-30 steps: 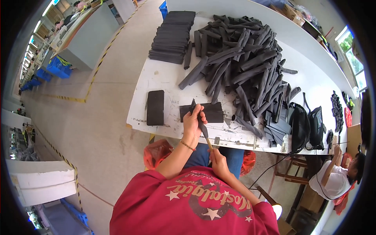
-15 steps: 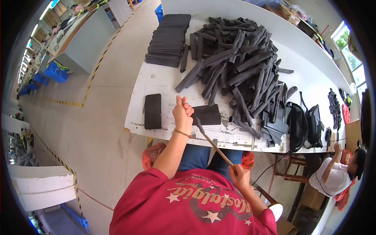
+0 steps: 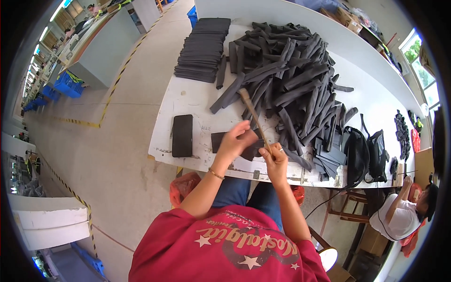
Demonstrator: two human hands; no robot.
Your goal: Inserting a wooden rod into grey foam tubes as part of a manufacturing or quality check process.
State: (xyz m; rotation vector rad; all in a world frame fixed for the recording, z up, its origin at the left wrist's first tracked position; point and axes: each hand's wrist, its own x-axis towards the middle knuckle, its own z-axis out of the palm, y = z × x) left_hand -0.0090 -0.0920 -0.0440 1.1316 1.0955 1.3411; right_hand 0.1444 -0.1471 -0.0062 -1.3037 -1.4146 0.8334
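Note:
My right hand (image 3: 276,160) is closed around a thin wooden stick (image 3: 253,110), which slants up and away to the left over the table. Beside it, my left hand (image 3: 237,143) has its thumb and fingers apart, slightly blurred, over dark fabric pieces (image 3: 217,141) at the table's near edge. Whether its fingers touch the cloth I cannot tell. Beyond both hands lies a large heap of dark grey fabric tubes (image 3: 300,70). A neat stack of flat dark fabric strips (image 3: 199,51) stands at the far left.
A black phone (image 3: 182,135) lies left of my hands on the white table (image 3: 176,101). To the right are flat dark pieces (image 3: 325,157) and a black bag (image 3: 357,152). Another person (image 3: 399,207) sits at the right. Red plastic bags (image 3: 184,185) hang below the edge.
My right hand has come up from near my lap to the table's edge, and the stick now points away from me. My left hand has opened from a fist and moved slightly right.

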